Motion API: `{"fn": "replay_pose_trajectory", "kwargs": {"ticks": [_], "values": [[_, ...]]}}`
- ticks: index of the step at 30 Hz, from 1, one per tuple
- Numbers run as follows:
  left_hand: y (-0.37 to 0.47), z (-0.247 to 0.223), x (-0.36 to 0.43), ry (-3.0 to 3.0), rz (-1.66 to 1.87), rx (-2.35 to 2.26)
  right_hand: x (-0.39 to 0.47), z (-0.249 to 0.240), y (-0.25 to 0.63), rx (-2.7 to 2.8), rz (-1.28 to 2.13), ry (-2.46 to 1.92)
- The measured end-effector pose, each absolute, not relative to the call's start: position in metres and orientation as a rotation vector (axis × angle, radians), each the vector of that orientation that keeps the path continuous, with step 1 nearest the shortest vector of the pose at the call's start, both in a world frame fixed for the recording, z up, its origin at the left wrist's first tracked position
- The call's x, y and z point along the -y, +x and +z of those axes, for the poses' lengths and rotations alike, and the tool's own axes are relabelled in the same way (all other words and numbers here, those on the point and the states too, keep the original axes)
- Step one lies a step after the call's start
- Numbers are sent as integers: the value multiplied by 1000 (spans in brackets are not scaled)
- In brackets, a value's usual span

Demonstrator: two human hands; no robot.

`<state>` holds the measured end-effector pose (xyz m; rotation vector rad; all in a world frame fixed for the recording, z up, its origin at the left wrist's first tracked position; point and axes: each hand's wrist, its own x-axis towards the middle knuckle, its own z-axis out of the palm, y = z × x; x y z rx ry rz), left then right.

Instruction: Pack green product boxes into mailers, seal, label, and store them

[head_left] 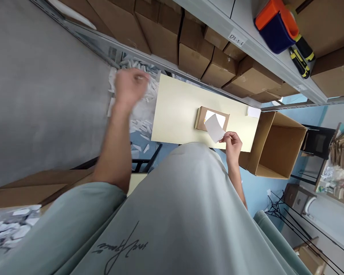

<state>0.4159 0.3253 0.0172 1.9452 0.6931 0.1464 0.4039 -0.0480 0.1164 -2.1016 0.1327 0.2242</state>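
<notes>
At the left, my left hand (132, 87) is raised over a heap of white paper scraps (145, 109), beyond the left end of the cream table (174, 110). Its fingers are curled together and slightly blurred; whatever they may hold is too small to name. My right hand (232, 144) pinches the corner of a white paper slip (214, 128) near the table's front edge. Behind the slip, partly covered by it, a small brown cardboard box (201, 118) with a white label on top lies on the table.
A small white stack (253, 112) sits at the table's right end. Beside it stands a large open carton (283, 147). Behind the table, a shelf holds brown boxes (195, 49), with an orange and blue holder (278, 28) and yellow-black cutters (300, 63) on the upper level.
</notes>
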Motion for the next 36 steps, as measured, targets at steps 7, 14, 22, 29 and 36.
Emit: {"fn": "replay_pose_trajectory", "kwargs": {"ticks": [7,14,22,29,36], "values": [[371,74,-148,1078,-165,-431,33,120,409,207,-38,-2322],[375,86,-134,1059,-134,-539,42,112,407,575,131,-2342],[384,82,-82,1150,-111,-657,87,95,415,764,306,-2347],[404,70,-36,1276,-102,-793,135,80,429,676,478,-2280],[414,77,-11,1298,-86,-795,172,85,471,276,425,-2018]]}}
